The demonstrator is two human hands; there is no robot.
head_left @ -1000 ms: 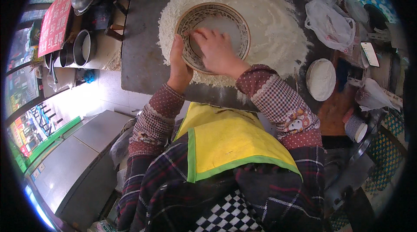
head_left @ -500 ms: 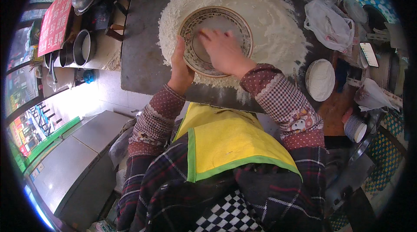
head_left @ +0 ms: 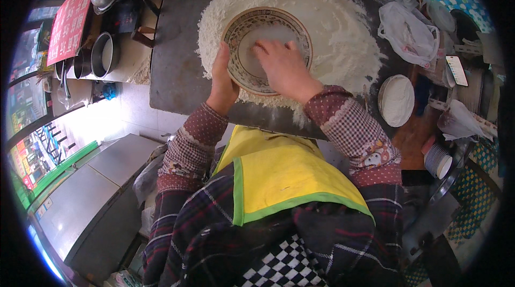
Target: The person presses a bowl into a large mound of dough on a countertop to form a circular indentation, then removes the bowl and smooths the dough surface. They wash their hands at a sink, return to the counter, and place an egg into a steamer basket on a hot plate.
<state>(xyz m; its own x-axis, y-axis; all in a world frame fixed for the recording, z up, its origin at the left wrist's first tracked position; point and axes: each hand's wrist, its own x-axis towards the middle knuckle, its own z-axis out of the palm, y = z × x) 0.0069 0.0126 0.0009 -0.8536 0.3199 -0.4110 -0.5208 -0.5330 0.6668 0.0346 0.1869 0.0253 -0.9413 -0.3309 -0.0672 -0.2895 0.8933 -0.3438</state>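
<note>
A wide patterned bowl with a brown-edged rim holds a cloudy whitish liquid. It sits in a broad spread of white flour on a dark worktop. My left hand clasps the bowl's left side, thumb up along the rim and the other fingers mostly hidden beneath. Over the bowl's right rim reaches my right hand. Its fingers are loosely bent and a little apart, with the tips at the liquid; no object shows in them.
Right of the flour stand a bowl of white powder and a white plastic bag. A stack of small dishes lies lower right. Metal pots and a red sign are at left. The worktop's near edge runs before my apron.
My right hand, blurred by motion earlier, has shifted slightly right and down inside the bowl and now shows sharper, fingers more bent. My left hand keeps its hold on the rim.
</note>
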